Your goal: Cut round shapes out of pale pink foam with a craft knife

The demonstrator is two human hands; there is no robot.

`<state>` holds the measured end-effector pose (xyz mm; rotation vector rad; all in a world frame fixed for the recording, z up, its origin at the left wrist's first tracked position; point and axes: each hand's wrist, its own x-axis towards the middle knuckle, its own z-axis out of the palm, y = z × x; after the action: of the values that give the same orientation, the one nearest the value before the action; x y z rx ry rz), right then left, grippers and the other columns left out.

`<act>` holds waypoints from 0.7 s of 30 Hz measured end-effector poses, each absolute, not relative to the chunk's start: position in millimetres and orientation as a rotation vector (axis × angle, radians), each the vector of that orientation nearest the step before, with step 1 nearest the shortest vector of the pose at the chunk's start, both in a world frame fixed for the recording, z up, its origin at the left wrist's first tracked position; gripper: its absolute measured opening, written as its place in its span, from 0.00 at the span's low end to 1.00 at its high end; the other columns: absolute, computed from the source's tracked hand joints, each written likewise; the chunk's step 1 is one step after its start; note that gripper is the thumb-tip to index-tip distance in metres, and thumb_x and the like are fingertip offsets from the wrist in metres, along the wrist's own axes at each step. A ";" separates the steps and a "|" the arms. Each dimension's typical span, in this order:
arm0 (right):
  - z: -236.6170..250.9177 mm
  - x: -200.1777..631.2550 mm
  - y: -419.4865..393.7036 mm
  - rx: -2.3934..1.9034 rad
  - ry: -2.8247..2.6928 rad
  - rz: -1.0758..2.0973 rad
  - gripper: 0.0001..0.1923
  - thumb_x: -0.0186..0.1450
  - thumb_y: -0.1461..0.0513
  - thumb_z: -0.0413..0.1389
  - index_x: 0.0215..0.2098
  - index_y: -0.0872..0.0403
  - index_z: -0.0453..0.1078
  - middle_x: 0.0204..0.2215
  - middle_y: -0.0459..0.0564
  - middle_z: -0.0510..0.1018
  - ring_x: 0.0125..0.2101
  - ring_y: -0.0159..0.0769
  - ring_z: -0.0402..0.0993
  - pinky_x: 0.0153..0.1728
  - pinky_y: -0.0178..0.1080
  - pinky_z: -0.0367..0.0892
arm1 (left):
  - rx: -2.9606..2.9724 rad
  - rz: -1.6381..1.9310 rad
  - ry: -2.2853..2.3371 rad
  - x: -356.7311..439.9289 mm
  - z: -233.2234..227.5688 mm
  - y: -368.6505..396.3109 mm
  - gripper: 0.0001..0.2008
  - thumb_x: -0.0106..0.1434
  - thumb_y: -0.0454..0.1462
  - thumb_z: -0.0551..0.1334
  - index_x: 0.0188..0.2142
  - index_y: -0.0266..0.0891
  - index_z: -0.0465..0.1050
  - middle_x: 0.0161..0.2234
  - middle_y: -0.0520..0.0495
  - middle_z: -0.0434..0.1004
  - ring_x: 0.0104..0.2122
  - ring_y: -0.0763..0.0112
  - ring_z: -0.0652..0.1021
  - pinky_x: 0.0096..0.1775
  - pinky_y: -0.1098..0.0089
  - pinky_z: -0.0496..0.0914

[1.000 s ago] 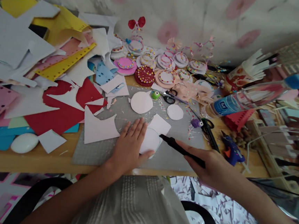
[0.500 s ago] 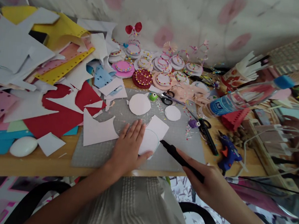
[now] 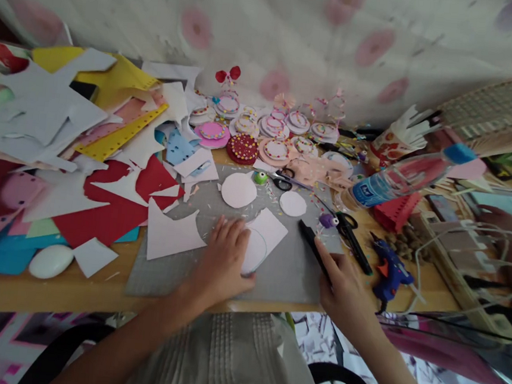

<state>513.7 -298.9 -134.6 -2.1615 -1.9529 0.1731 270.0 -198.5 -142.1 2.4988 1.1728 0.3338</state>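
The left hand (image 3: 223,261) is pressing flat on a white circle (image 3: 254,250) while the right hand (image 3: 342,283), fingers closed, is gripping a black cutter (image 3: 311,247) angled away, just right of it.

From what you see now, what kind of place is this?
Probably a home craft desk. Cut coloured paper sheets lie piled beside a grey cutting mat, a blue glue gun lies at the right, and decorated paper discs stand along the wall.
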 end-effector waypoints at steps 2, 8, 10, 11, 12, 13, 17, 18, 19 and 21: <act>-133.5 506.7 -289.3 -2.162 -1.935 -0.020 0.26 0.66 0.63 0.47 0.63 0.59 0.62 0.46 0.65 0.71 0.45 0.53 0.70 0.46 0.58 0.68 | 2.476 0.359 1.125 262.4 -134.7 -196.2 0.31 0.47 0.41 0.66 0.51 0.32 0.66 0.54 0.34 0.69 0.56 0.49 0.67 0.65 0.48 0.46; -124.0 471.1 -253.9 -1.977 -1.717 0.364 0.28 0.67 0.53 0.51 0.60 0.60 0.61 0.46 0.64 0.72 0.48 0.50 0.70 0.49 0.52 0.66 | 2.390 0.396 0.952 239.6 -118.6 -195.7 0.37 0.46 0.41 0.68 0.55 0.33 0.62 0.51 0.37 0.70 0.54 0.51 0.69 0.66 0.47 0.47; -129.4 458.5 -240.8 -2.018 -1.605 0.655 0.30 0.64 0.51 0.54 0.58 0.62 0.62 0.42 0.63 0.74 0.43 0.51 0.72 0.46 0.53 0.67 | 2.379 0.377 0.889 234.0 -118.3 -196.7 0.37 0.46 0.40 0.68 0.55 0.34 0.61 0.52 0.38 0.70 0.55 0.52 0.69 0.66 0.47 0.46; -132.1 453.5 -235.1 -2.011 -1.569 0.776 0.30 0.62 0.52 0.56 0.57 0.61 0.63 0.41 0.62 0.75 0.41 0.50 0.73 0.45 0.52 0.67 | 2.378 0.374 0.858 231.1 -119.2 -197.5 0.38 0.46 0.40 0.69 0.56 0.34 0.60 0.53 0.37 0.69 0.56 0.52 0.68 0.66 0.47 0.46; -133.8 449.7 -230.5 -1.992 -1.547 0.867 0.28 0.60 0.53 0.58 0.54 0.60 0.65 0.39 0.61 0.76 0.39 0.49 0.74 0.43 0.51 0.68 | 2.378 0.381 0.830 228.2 -120.8 -198.6 0.39 0.46 0.39 0.69 0.57 0.35 0.59 0.55 0.36 0.68 0.58 0.51 0.67 0.66 0.46 0.46; -133.9 447.2 -227.3 -1.962 -1.545 0.926 0.25 0.60 0.53 0.58 0.51 0.58 0.67 0.38 0.58 0.77 0.37 0.47 0.74 0.41 0.48 0.69 | 2.373 0.401 0.815 225.1 -122.6 -200.1 0.40 0.47 0.39 0.69 0.58 0.35 0.57 0.58 0.35 0.66 0.60 0.50 0.65 0.66 0.45 0.46; -115.5 446.4 -231.6 -1.741 -1.411 1.128 0.15 0.64 0.52 0.55 0.38 0.55 0.70 0.29 0.48 0.75 0.30 0.36 0.71 0.30 0.36 0.67 | 2.153 0.752 1.023 215.0 -127.2 -210.0 0.36 0.60 0.39 0.64 0.63 0.42 0.50 0.68 0.34 0.46 0.68 0.52 0.51 0.65 0.46 0.49; -108.2 446.4 -236.5 -1.675 -1.297 1.193 0.15 0.63 0.51 0.56 0.37 0.55 0.70 0.29 0.47 0.75 0.29 0.34 0.70 0.29 0.34 0.66 | 1.994 0.893 1.113 213.8 -126.5 -213.0 0.34 0.62 0.39 0.63 0.64 0.43 0.49 0.69 0.35 0.45 0.68 0.54 0.51 0.65 0.48 0.50; -101.0 445.7 -242.1 -1.610 -1.164 1.250 0.15 0.62 0.50 0.58 0.38 0.54 0.70 0.30 0.47 0.75 0.29 0.33 0.70 0.28 0.33 0.66 | 1.793 1.018 1.178 213.4 -124.8 -216.1 0.33 0.63 0.40 0.62 0.64 0.44 0.50 0.68 0.36 0.47 0.67 0.55 0.53 0.65 0.50 0.53; -88.7 442.0 -253.6 -1.466 -0.926 1.342 0.17 0.60 0.51 0.61 0.42 0.52 0.70 0.34 0.47 0.77 0.31 0.33 0.72 0.31 0.33 0.67 | 1.345 1.111 1.206 214.5 -118.3 -221.8 0.32 0.61 0.44 0.64 0.62 0.43 0.55 0.65 0.36 0.58 0.64 0.55 0.63 0.61 0.55 0.62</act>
<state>442.0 -253.6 -88.7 -1.4660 -0.9260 1.3421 214.5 -221.8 -118.3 1.3454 1.2056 1.1114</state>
